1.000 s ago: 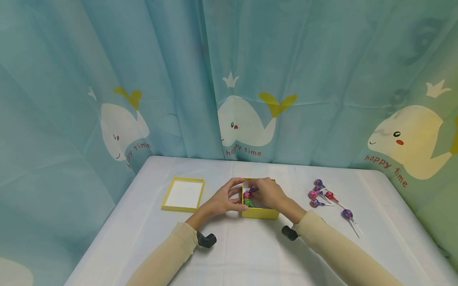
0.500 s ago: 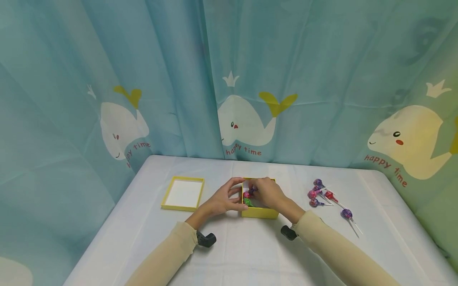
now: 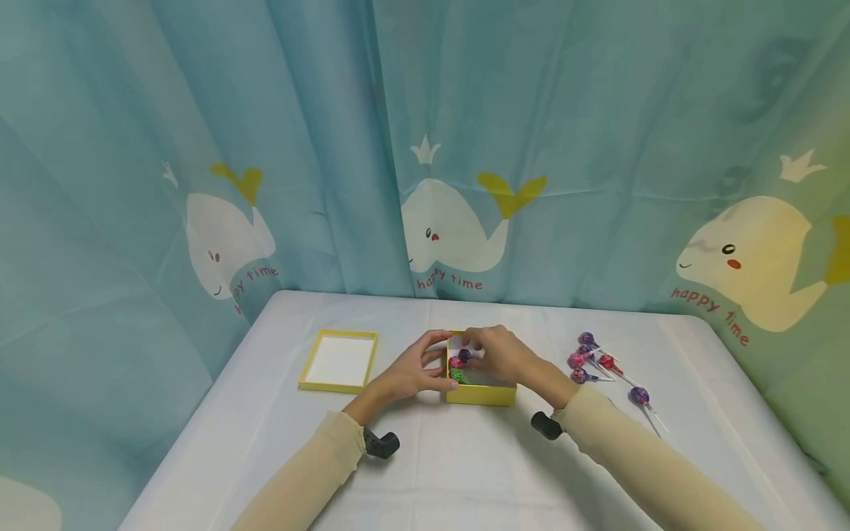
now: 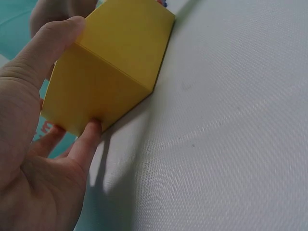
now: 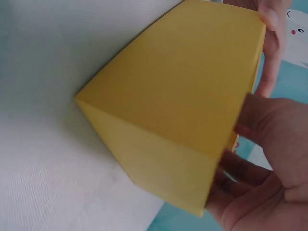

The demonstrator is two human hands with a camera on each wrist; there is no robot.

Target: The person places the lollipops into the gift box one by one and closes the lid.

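A yellow box (image 3: 481, 396) stands uncovered on the table. My left hand (image 3: 415, 372) grips its left end, the thumb on the near corner and the fingers against the side wall (image 4: 82, 91). Inside, along the left wall, lie a green lollipop (image 3: 460, 376), a pink lollipop (image 3: 455, 362) and a purple lollipop (image 3: 465, 355). My right hand (image 3: 508, 359) reaches in over the right side, thumb and fingers parted beside the purple lollipop's head. In the right wrist view, the wall (image 5: 168, 82) hides the fingertips and the sticks.
A yellow-rimmed lid (image 3: 341, 360) with a white inside lies left of the box. Several wrapped lollipops lie to the right, among them a red lollipop (image 3: 607, 361) and a purple one (image 3: 640, 396) nearer the front. A whale-print curtain (image 3: 319, 184) hangs behind the white table (image 3: 425, 472).
My right thumb and fingers have parted from the purple lollipop, which now shows in the box. The right wrist has shifted slightly to the right. My left hand keeps its hold.
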